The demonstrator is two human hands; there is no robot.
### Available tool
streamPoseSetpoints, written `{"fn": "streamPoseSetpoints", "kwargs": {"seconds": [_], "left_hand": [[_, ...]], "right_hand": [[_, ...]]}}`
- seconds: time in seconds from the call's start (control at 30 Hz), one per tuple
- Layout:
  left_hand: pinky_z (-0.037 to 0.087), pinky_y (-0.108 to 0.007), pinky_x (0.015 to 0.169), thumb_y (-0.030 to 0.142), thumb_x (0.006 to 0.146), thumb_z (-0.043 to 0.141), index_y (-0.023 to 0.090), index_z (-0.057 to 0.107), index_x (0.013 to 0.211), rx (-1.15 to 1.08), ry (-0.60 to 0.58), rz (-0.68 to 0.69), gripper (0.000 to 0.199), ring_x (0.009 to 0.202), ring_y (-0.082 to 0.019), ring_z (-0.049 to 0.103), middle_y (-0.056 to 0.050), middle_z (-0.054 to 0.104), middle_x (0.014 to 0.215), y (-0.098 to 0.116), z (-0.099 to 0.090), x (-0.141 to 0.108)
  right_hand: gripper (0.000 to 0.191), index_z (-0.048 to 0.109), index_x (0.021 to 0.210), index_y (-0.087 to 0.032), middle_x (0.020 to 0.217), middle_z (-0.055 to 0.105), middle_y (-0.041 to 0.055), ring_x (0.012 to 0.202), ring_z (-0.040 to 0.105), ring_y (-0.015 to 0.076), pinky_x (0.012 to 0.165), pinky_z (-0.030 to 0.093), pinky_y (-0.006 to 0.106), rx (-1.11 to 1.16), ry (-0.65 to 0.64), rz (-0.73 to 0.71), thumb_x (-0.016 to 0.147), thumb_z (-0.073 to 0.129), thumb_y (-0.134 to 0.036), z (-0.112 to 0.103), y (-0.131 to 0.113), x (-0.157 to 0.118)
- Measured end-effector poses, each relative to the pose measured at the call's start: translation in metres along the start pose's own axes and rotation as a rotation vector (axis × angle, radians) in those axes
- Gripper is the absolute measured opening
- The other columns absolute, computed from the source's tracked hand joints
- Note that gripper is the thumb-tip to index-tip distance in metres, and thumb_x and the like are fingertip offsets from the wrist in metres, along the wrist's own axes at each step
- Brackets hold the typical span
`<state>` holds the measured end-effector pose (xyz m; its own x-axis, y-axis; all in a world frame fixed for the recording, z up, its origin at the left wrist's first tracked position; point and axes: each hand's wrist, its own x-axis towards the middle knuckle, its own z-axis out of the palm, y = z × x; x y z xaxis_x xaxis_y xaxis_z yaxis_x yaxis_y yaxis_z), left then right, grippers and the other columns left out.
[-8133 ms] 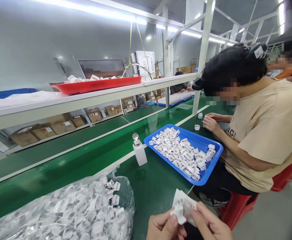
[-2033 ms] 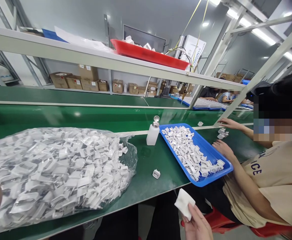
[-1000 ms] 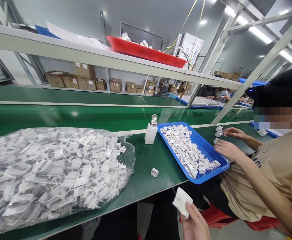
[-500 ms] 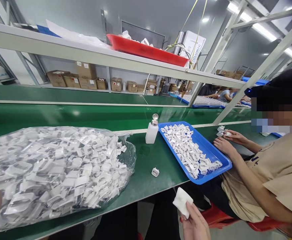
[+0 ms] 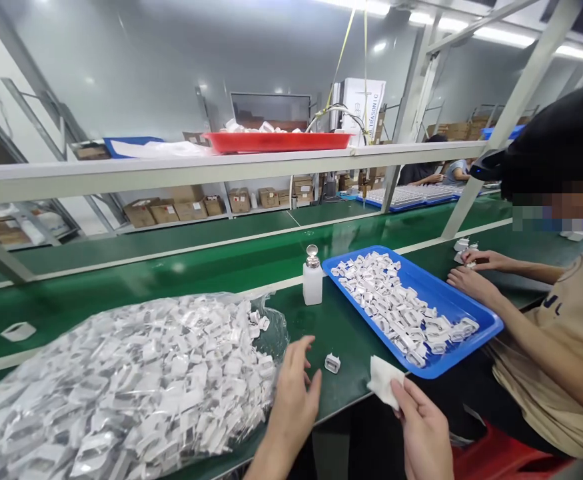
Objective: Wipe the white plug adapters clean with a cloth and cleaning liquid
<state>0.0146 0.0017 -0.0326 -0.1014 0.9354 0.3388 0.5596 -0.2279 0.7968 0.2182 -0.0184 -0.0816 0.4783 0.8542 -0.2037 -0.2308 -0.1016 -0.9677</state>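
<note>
My left hand (image 5: pixel 296 387) reaches over the bench edge with its fingers apart and nothing in them. Just right of its fingertips, a single small white plastic part (image 5: pixel 332 363) with thin metal pins lies on the green bench. A folded white cloth (image 5: pixel 385 381) is pinched between the thumb and fingers of my right hand (image 5: pixel 421 423), in front of the bench. To the left of my left hand, a large clear plastic bag (image 5: pixel 171 387) full of similar white parts lies on the bench.
A white pump bottle (image 5: pixel 312 283) with a metal top stands behind the loose part. Beside it, a blue tray (image 5: pixel 451 360) holds many white parts. At the right, a co-worker's hands (image 5: pixel 476 283) handle white parts. A red tray (image 5: pixel 276 141) sits on the overhead shelf.
My left hand has come into view from the left and now hovers by the loose part. My right hand has moved slightly up and right with the cloth. The view has tilted.
</note>
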Motion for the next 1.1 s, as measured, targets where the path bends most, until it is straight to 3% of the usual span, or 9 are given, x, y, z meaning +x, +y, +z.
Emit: {"fn": "streamPoseSetpoints", "kwargs": {"seconds": [0.1, 0.2, 0.27, 0.4, 0.5, 0.6, 0.77, 0.97, 1.1], "left_hand": [[0.055, -0.041, 0.092, 0.022, 0.088, 0.064, 0.018, 0.056, 0.131, 0.085, -0.052, -0.039, 0.044, 0.108, -0.027, 0.063, -0.012, 0.062, 0.119, -0.005, 0.025, 0.000], [0.050, -0.048, 0.098, 0.025, 0.088, 0.066, 0.013, 0.064, 0.112, 0.158, -0.088, -0.036, 0.028, 0.109, -0.032, 0.061, -0.013, 0.064, 0.108, -0.006, 0.043, 0.006], [0.052, -0.046, 0.092, 0.021, 0.090, 0.061, 0.015, 0.067, 0.104, 0.164, -0.145, -0.004, 0.017, 0.101, -0.030, 0.063, -0.011, 0.066, 0.101, -0.007, 0.045, 0.013], [0.054, -0.041, 0.083, 0.019, 0.091, 0.059, 0.016, 0.070, 0.115, 0.127, -0.279, 0.028, 0.026, 0.089, -0.027, 0.066, -0.010, 0.070, 0.096, -0.018, 0.036, 0.023], [0.055, -0.038, 0.079, 0.018, 0.091, 0.057, 0.016, 0.071, 0.116, 0.097, -0.342, 0.048, 0.029, 0.082, -0.026, 0.067, -0.010, 0.070, 0.091, -0.029, 0.032, 0.026], [0.054, -0.036, 0.079, 0.011, 0.089, 0.051, 0.017, 0.071, 0.114, 0.070, -0.346, 0.064, 0.033, 0.084, -0.024, 0.067, -0.010, 0.070, 0.093, -0.034, 0.032, 0.025], [0.054, -0.031, 0.076, 0.006, 0.086, 0.051, 0.020, 0.071, 0.109, 0.031, -0.397, 0.051, 0.034, 0.082, -0.022, 0.066, -0.006, 0.069, 0.089, -0.034, 0.033, 0.026], [0.052, -0.030, 0.076, 0.004, 0.086, 0.052, 0.021, 0.069, 0.107, 0.031, -0.362, 0.077, 0.032, 0.084, -0.021, 0.065, -0.005, 0.069, 0.089, -0.043, 0.038, 0.023], [0.051, -0.028, 0.076, -0.004, 0.079, 0.047, 0.020, 0.067, 0.093, 0.023, -0.361, 0.055, 0.034, 0.084, -0.020, 0.064, -0.003, 0.068, 0.085, -0.040, 0.039, 0.018]], "right_hand": [[0.055, 0.076, 0.111, -0.016, 0.105, 0.080, 0.0116, 0.103, 0.071, 0.0332, 0.087, 0.052, 0.038, -0.203, -0.077, -0.142, 0.076, 0.075, -0.059, 0.012, -0.003, 0.018], [0.041, 0.080, 0.107, -0.021, 0.104, 0.080, 0.0107, 0.100, 0.072, 0.0338, 0.086, 0.052, 0.040, -0.364, -0.248, -0.306, 0.085, 0.067, -0.053, 0.025, -0.006, 0.029], [0.041, 0.078, 0.114, -0.021, 0.110, 0.078, 0.0131, 0.102, 0.070, 0.0349, 0.090, 0.052, 0.044, -0.448, -0.289, -0.405, 0.093, 0.058, -0.049, 0.030, -0.005, 0.031], [0.054, 0.065, 0.136, -0.011, 0.118, 0.072, 0.0235, 0.104, 0.069, 0.0391, 0.093, 0.051, 0.056, -0.576, -0.230, -0.560, 0.102, 0.041, -0.044, 0.032, 0.003, 0.028], [0.050, 0.059, 0.144, -0.014, 0.115, 0.074, 0.0197, 0.099, 0.072, 0.0325, 0.092, 0.055, 0.049, -0.628, -0.316, -0.655, 0.104, 0.037, -0.036, 0.033, 0.015, 0.018], [0.047, 0.061, 0.141, -0.015, 0.104, 0.078, 0.0146, 0.091, 0.076, 0.0252, 0.087, 0.059, 0.036, -0.651, -0.473, -0.707, 0.104, 0.036, -0.027, 0.035, 0.021, 0.006], [0.047, 0.058, 0.142, -0.009, 0.097, 0.079, 0.0149, 0.082, 0.077, 0.0241, 0.079, 0.060, 0.033, -0.759, -0.619, -0.667, 0.105, 0.032, -0.024, 0.044, 0.007, 0.008], [0.043, 0.061, 0.137, -0.018, 0.086, 0.078, 0.0077, 0.073, 0.076, 0.0261, 0.063, 0.057, 0.035, -0.829, -0.600, -0.599, 0.105, 0.033, -0.021, 0.062, -0.006, 0.028], [0.049, 0.050, 0.149, -0.017, 0.086, 0.077, 0.0081, 0.072, 0.075, 0.0233, 0.064, 0.058, 0.033, -0.762, -0.578, -0.772, 0.103, 0.034, -0.015, 0.057, 0.012, 0.021]]}}
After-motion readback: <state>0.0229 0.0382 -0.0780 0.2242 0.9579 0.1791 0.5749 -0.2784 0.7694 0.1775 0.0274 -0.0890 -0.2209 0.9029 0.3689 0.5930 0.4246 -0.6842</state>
